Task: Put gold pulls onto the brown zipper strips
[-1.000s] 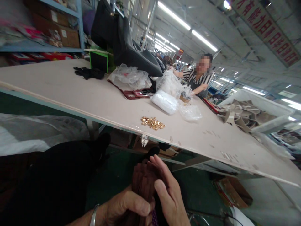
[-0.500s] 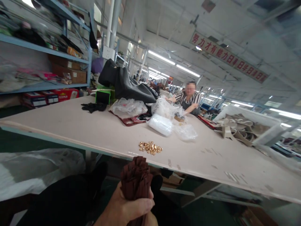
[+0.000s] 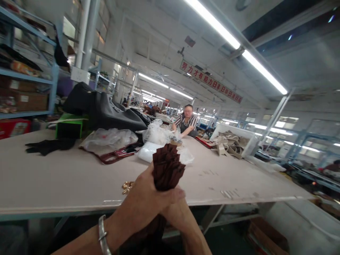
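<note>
"Brown strips, gathered in a bundle (image 3: 168,169): where is it, exactly?"

"Upright in front of the person, at the near edge of the counter (image 3: 79,184), its layered top end facing up and its lower part running down below the hands."

"Which hand has it?"

"The left hand (image 3: 148,194) is closed around it just under the top, thumb across the near side. That one is nearer the top end."

"And the right hand (image 3: 174,214)?"

"Lower, just beneath the left thumb. Its fingers are hidden, so I can't tell whether it grips."

"Anything beside them?"

"Gold-coloured pieces (image 3: 127,186) on the counter, left of the bundle and partly hidden behind the left hand, so the left hand is nearer them too."
</note>
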`<state>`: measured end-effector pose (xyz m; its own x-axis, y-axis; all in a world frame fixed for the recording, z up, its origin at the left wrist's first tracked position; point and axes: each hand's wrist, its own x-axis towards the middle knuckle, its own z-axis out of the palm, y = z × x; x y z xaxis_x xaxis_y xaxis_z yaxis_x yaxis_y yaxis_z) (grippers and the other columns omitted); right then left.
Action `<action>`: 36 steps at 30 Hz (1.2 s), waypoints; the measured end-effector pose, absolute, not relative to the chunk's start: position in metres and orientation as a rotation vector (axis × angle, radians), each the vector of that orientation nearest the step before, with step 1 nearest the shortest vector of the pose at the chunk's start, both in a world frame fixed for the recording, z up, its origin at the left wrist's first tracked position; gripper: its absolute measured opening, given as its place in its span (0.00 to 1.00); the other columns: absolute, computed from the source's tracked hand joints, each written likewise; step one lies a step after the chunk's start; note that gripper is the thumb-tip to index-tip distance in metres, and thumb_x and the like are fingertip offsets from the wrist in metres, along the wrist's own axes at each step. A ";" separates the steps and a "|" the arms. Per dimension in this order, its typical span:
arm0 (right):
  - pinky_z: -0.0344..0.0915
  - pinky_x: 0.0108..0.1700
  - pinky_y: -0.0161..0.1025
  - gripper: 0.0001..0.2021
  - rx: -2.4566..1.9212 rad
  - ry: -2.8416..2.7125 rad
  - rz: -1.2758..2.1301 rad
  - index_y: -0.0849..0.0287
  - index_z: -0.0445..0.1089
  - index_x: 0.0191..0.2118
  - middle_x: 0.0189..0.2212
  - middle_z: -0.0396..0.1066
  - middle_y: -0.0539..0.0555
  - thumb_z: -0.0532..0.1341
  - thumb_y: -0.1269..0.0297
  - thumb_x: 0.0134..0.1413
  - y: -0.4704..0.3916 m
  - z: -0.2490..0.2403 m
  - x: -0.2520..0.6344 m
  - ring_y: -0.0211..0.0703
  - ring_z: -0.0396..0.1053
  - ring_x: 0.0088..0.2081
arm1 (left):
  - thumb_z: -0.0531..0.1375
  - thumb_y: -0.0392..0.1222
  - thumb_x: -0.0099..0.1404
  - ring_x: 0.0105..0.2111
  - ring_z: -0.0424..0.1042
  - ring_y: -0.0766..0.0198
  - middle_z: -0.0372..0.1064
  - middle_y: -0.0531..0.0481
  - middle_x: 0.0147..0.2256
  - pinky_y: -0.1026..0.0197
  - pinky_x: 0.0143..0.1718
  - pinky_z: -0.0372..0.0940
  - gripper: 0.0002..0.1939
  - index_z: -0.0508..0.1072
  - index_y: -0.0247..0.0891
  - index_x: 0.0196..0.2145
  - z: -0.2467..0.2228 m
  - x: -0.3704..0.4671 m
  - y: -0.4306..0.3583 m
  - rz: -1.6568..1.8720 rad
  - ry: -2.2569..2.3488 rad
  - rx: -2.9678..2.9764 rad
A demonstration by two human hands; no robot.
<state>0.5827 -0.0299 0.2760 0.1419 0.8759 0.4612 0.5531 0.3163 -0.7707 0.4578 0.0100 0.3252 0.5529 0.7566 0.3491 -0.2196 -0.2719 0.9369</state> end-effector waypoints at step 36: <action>0.73 0.48 0.47 0.38 -1.162 -1.289 1.223 0.56 0.70 0.54 0.44 0.77 0.54 0.78 0.57 0.31 -0.063 0.221 0.497 0.56 0.76 0.47 | 0.68 0.34 0.44 0.33 0.77 0.56 0.82 0.45 0.30 0.57 0.39 0.67 0.19 0.79 0.35 0.38 0.246 0.392 0.017 0.486 0.353 0.948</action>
